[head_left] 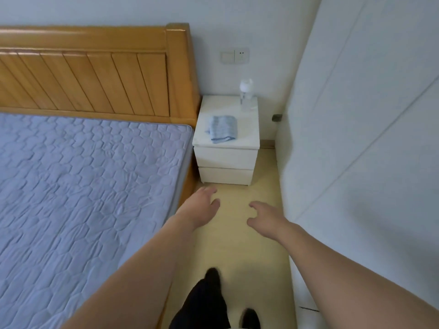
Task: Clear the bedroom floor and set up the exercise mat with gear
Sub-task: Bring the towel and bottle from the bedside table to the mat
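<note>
A folded light-blue towel (222, 128) lies on top of a white nightstand (225, 160) in the far corner. Behind the towel, at the nightstand's back right, stands a clear water bottle (246, 96) with a white cap. My left hand (202, 206) and my right hand (266, 217) reach forward over the pale floor (240, 245), short of the nightstand. Both hands hold nothing and their fingers are spread. No mat is in view.
A bed with a blue-grey quilted mattress (83, 198) and a wooden headboard (95, 74) fills the left side. A white wall (368, 150) bounds the right side, leaving a narrow floor strip. My dark-trousered legs (209, 302) stand at the bottom. A socket plate (234, 55) is on the back wall.
</note>
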`<state>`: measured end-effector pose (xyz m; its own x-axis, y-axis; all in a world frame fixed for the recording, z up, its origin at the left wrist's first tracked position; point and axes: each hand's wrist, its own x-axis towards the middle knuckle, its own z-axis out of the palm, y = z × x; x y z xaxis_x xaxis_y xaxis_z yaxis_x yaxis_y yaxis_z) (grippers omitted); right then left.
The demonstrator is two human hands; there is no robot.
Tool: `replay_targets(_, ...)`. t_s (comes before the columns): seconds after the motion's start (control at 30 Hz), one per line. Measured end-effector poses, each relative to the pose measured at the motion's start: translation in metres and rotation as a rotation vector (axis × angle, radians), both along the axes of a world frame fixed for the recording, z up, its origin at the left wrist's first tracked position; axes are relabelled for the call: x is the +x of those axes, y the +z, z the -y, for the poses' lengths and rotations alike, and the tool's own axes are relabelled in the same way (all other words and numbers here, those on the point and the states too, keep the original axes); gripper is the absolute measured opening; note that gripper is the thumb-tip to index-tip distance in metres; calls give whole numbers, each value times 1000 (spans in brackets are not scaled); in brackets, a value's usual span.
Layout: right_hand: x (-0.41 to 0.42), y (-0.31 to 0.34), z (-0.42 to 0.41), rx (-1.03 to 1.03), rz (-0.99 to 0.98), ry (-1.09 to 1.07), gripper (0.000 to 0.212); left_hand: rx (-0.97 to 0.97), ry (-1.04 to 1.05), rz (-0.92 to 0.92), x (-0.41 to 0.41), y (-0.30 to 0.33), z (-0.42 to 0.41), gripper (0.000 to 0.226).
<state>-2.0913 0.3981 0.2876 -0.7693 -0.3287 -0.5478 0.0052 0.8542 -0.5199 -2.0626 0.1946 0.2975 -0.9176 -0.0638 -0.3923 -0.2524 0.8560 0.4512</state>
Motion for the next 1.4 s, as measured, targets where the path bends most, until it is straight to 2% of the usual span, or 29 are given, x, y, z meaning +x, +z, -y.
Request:
replay_targets(0.17,-115,-20,41,36,45,-12,62,28,91,93,-102,-34,64,50)
replay_targets(0.33,-242,-5,80,63,44,-87,63,28,179,155,-226,-47,142,32)
replay_targets(0.43,-306,13,94,17,14,-156,62,272,369,50,-303,-33,161,12)
replay_targets(0.5,-354,14,96,2,-2,-199,61,482,508,-21,-367,-18,163,14)
replay_targets(0.57,-388,12,95,4,-14,-223,62,588,585,-34,-416,-11,161,11)
replay_targets(0.63,-428,12,95,10,-11,-241,65,625,576,3,-457,-8,157,8)
replay_targets(0.8,-551,1,108,9,-50,-247,73,547,561,106,-539,-33,162,10)
replay_targets(0.87,-594,-4,116,5,-70,-221,73,485,587,190,-555,-48,167,43)
replay_targets(0.93,-639,-10,125,33,-94,-197,73,387,586,259,-575,-59,171,54)
replay_targets(1.1,-746,-36,162,179,-128,-119,98,344,601,368,-623,-93,181,51)
replay_targets(1.27,-825,-93,189,341,-164,7,117,293,578,424,-670,-157,196,50)
replay_targets(1.33,-842,-118,190,409,-167,10,122,260,588,457,-684,-185,198,55)
replay_targets(1.4,-854,-146,195,437,-151,-7,120,210,624,497,-692,-220,200,54)
